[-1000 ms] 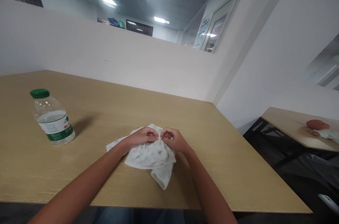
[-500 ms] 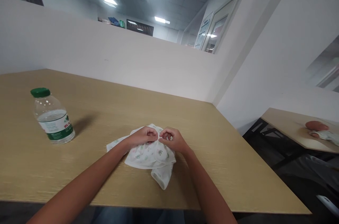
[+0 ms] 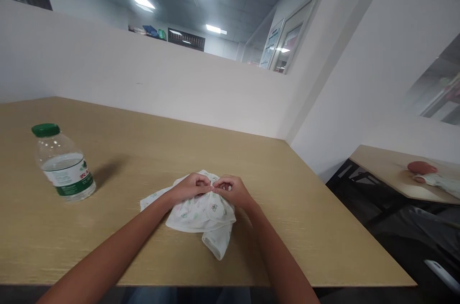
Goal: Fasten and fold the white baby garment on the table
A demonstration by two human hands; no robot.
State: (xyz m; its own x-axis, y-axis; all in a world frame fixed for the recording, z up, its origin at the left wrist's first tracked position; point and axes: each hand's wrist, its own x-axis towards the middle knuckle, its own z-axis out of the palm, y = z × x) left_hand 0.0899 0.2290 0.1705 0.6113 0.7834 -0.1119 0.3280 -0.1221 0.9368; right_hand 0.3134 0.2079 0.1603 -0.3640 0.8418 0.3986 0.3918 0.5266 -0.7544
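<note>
A small white baby garment (image 3: pixel 199 215) with a sparse green and pink print lies bunched on the wooden table (image 3: pixel 309 241). One sleeve-like part hangs toward the table's front edge. My left hand (image 3: pixel 192 186) pinches the garment near its upper middle. Thumb to thumb with it, my right hand (image 3: pixel 233 191) pinches the same spot from the other side. The fingertips nearly meet, and whatever small part of the cloth lies between them is hidden.
A clear plastic bottle (image 3: pixel 66 169) with a green cap stands upright at the left of the table. Behind the table runs a white partition (image 3: pixel 172 83). At the right, another table (image 3: pixel 381 160) bears a reddish round object (image 3: pixel 422 168) and white cloth.
My fingertips have drawn closer together over the garment. The whole view has shifted slightly, so the bottle and table sit a little further left.
</note>
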